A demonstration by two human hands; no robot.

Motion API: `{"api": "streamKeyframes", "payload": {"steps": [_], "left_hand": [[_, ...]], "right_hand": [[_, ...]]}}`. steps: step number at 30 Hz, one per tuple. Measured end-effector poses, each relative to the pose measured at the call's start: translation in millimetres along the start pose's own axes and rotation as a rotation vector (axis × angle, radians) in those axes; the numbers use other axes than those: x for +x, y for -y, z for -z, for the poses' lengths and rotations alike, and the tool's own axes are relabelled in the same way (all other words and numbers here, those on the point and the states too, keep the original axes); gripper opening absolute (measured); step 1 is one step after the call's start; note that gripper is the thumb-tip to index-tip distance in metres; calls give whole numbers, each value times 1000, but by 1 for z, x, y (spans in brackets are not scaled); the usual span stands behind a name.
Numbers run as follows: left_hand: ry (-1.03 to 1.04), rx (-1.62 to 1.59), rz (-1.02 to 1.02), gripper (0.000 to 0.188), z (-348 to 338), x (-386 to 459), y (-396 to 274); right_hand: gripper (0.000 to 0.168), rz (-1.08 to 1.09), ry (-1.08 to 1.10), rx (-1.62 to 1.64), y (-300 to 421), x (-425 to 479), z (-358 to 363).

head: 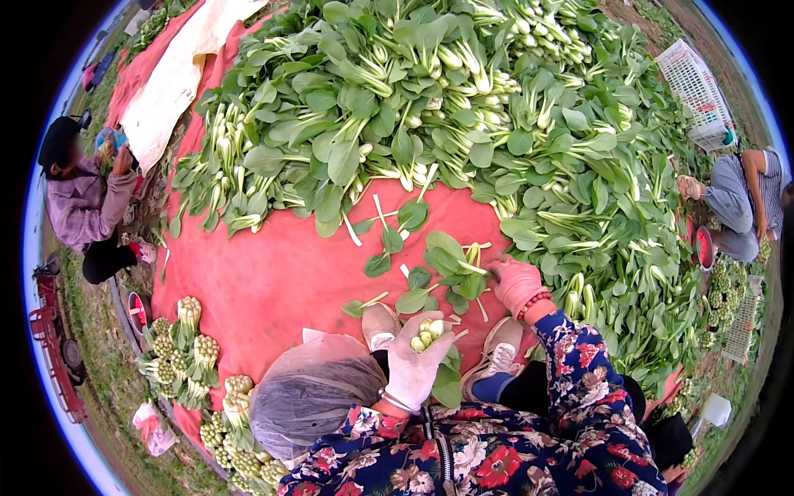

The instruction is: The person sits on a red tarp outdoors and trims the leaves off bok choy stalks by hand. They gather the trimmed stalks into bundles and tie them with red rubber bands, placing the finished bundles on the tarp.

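Note:
My left hand [412, 366], in a white glove, is wrapped around a small bunch of bok choy [427, 335]. The pale stem bases face up, and green leaves [448, 378] hang beneath the hand. To the right, my right hand [516, 284] wears a pinkish glove and reaches low over the red cloth [298, 260]. Its curled fingertips meet the stalk of a bok choy leaf [462, 265]; whether they grip it is hidden. Loose leaves [412, 301] lie scattered between my hands and the large bok choy heap [384, 118].
Tied bok choy bundles [205, 350] stand at the left. A grey translucent-covered object [313, 397] is beside my left forearm. My shoes [496, 353] rest on the cloth. One person [93, 186] sits far left, another [741, 192] far right near a white plastic crate [698, 93].

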State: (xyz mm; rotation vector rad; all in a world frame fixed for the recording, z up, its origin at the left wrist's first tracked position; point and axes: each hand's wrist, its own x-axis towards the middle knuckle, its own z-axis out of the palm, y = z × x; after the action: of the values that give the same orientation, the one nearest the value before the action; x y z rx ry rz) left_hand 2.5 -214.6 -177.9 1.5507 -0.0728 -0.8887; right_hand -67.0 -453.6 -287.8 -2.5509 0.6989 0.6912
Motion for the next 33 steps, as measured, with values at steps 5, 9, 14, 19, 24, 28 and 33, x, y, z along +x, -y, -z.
{"api": "streamKeyframes", "payload": {"steps": [5, 9, 14, 19, 24, 28, 33], "left_hand": [[35, -30, -136, 31, -11, -1, 5], [18, -15, -173, 31, -19, -3, 9], [93, -12, -200, 33, -31, -8, 14], [251, 127, -279, 37, -39, -21, -11], [359, 149, -320, 43, -45, -22, -16], [347, 136, -237, 48, -45, -17, -19], [204, 222, -81, 45, -29, 0, 7]], "right_hand": [[22, -116, 101, -111, -2, -39, 26], [20, -50, -16, -301, -14, -77, 33], [26, 216, -301, -98, -5, -122, 54], [33, 181, -248, 582, 39, -163, 77], [32, 58, -251, 1206, 47, -168, 62], [28, 91, -265, 1370, 49, -157, 41], [28, 195, 45, 1495, 35, -108, 26]]}}
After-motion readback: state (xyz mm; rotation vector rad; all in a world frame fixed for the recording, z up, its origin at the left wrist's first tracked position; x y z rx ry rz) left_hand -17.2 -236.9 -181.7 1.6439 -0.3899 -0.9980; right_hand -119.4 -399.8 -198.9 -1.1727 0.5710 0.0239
